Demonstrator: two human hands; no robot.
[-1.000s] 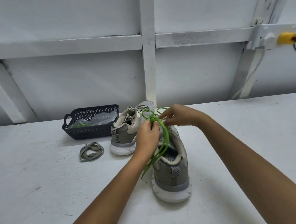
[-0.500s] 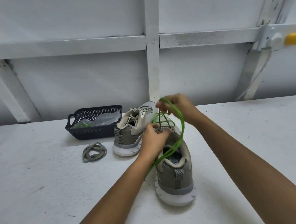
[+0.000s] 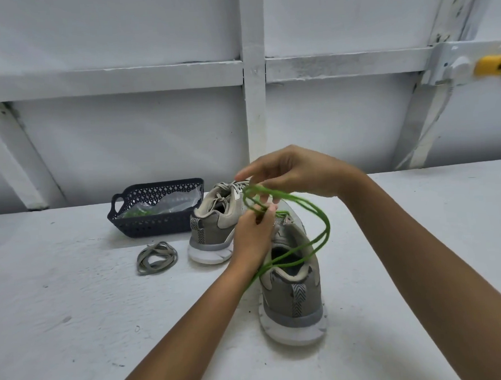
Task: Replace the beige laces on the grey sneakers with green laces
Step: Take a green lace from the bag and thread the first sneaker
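While the near grey sneaker [image 3: 293, 301] stands heel-first on the white worktop [image 3: 76, 315], left grip [image 3: 254, 236] pinching the green lace [image 3: 302, 200] above its eyelets, right grip [image 3: 295, 173] raised, fingers curled round the lace's loops, second sneaker [image 3: 213, 223] behind, loose beige lace [image 3: 157, 257] near dark basket [image 3: 155, 224].

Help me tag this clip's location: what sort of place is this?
Probably a workshop or shed: white-painted wall with exposed framing beams, rough white-painted worktop, yellow plug at a surface-mounted socket.
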